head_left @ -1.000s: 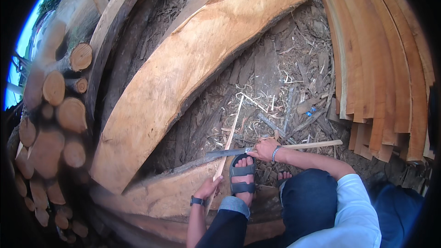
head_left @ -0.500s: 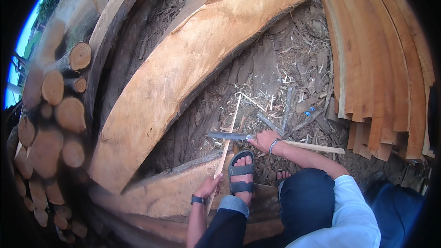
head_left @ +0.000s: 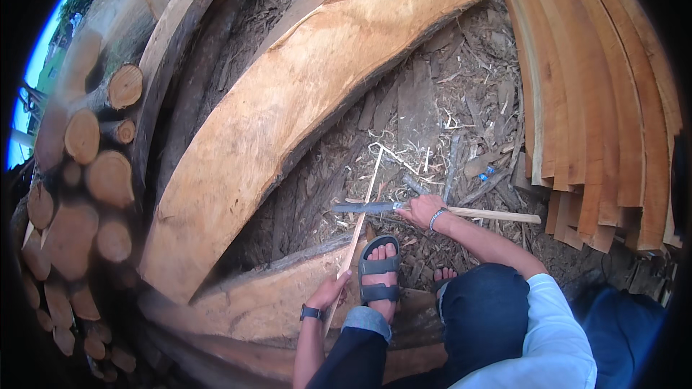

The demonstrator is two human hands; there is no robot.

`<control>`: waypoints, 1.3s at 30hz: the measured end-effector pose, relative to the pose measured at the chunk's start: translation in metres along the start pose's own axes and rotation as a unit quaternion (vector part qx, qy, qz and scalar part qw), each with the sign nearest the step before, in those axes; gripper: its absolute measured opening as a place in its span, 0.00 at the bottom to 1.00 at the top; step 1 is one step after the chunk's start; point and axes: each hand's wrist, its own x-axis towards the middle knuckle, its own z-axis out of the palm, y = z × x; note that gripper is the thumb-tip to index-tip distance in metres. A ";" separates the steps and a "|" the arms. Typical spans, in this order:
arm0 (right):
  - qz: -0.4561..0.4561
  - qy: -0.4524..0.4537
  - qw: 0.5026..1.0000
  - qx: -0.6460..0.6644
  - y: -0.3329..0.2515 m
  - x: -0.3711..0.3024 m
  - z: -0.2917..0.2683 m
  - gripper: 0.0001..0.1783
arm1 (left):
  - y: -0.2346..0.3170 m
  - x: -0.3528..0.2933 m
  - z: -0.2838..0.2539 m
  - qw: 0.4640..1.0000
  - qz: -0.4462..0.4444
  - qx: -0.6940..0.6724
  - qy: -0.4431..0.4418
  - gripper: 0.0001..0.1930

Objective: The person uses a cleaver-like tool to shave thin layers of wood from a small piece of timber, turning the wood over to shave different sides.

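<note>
My left hand (head_left: pixel 330 291) is closed around the lower part of a thin, pale wooden strip (head_left: pixel 357 233), which slants up and away from me over a plank. In my right hand (head_left: pixel 424 211) is a knife with a long grey blade (head_left: pixel 353 207) pointing left. Its pale wooden handle (head_left: pixel 497 214) sticks out to the right past my wrist. The blade lies across the strip, above my left hand. Beside the strip, my sandalled foot (head_left: pixel 379 274) stands on the plank (head_left: pixel 259 304).
A large curved slab (head_left: pixel 288 115) lies beyond my hands. Stacked logs (head_left: pixel 73 238) are at the left, and a pile of sawn boards (head_left: pixel 591 101) at the right. Bark and pale shavings (head_left: pixel 393 155) cover the ground between, with a small blue scrap (head_left: pixel 486 173) among them.
My right hand and the knife have shifted slightly away from me and to the right, the blade moving farther up the strip. My left hand stays in place.
</note>
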 end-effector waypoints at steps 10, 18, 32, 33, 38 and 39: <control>0.030 -0.004 0.999 0.021 0.003 -0.005 0.006 0.38 | 0.006 0.002 0.003 1.000 -0.001 0.022 -0.003 0.28; 0.017 0.001 1.000 0.015 0.008 -0.004 0.008 0.38 | 0.006 -0.002 0.006 1.000 0.010 0.010 0.002 0.27; -0.058 0.045 0.996 -0.050 -0.004 -0.018 0.026 0.39 | -0.003 0.001 0.008 0.999 0.043 0.022 0.018 0.27; -0.020 0.043 0.998 -0.042 0.009 -0.005 0.016 0.39 | 0.001 0.001 0.010 0.999 0.030 0.015 0.015 0.27; -0.024 0.047 0.997 -0.047 0.006 -0.009 0.044 0.37 | 0.005 -0.001 0.009 0.999 0.020 0.028 0.003 0.27; -0.027 0.034 0.999 -0.027 0.008 -0.008 0.038 0.36 | 0.003 -0.003 0.007 0.999 0.023 0.032 0.006 0.27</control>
